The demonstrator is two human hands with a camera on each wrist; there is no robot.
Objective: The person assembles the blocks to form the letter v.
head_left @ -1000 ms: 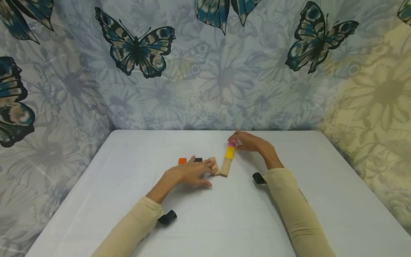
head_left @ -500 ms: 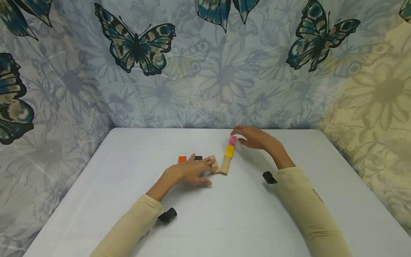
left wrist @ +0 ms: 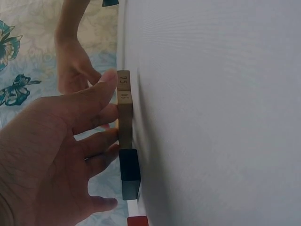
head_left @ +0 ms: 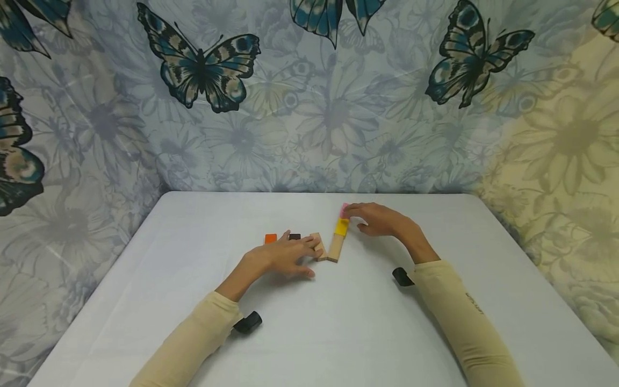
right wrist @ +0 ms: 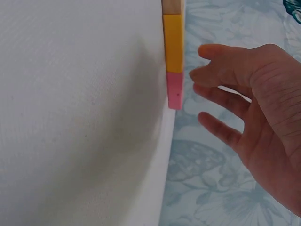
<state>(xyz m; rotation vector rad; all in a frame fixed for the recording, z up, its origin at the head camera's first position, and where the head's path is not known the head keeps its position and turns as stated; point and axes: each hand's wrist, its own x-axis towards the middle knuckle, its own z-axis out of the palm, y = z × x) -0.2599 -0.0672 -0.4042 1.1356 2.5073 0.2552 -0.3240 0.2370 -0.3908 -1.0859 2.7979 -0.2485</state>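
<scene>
In the head view, a pink block [head_left: 344, 209], a yellow block [head_left: 341, 227] and a plain wooden block [head_left: 335, 249] form a slanting row, end to end. My right hand [head_left: 381, 217] hovers at the pink block, fingers loosely bent; in the right wrist view a gap separates its fingers from the pink block [right wrist: 175, 92]. My left hand [head_left: 285, 255] spreads over another row, with fingertips at a wooden block [head_left: 317, 245]. Numbered wooden blocks [left wrist: 124, 117] and a black block [left wrist: 130, 174] stand by those fingers in the left wrist view. The hand partly hides this row.
An orange block [head_left: 271, 238] shows behind the left hand, at the left of the row. Everything lies on a white table [head_left: 338, 333], whose far edge meets a butterfly-patterned backdrop [head_left: 333, 134]. Each wrist carries a black camera [head_left: 248, 323].
My right hand has lifted off the pink block, drawn back to the right, then come left and nearer over it. The left hand stays in place. The head view has shifted slightly.
</scene>
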